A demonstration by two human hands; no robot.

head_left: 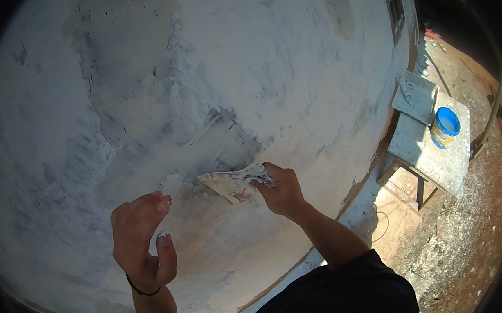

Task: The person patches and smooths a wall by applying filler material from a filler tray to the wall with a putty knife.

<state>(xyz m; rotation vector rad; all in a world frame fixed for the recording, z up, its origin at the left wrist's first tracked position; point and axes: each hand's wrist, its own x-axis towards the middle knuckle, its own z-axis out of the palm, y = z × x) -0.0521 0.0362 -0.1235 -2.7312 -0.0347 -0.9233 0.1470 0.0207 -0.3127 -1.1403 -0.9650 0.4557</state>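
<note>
Scraper (231, 184) partly out of sight inside right grip (284, 192).

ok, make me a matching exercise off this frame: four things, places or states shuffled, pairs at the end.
Things
1. scraper
2. bucket
3. wristband
4. left hand

Places or states
A. black, looped round a wrist
B. standing on the table
C. thumb and fingers parted, holding nothing
D. gripped in the right hand

Pairs: 1-D, 2-B, 3-A, 4-C
</note>
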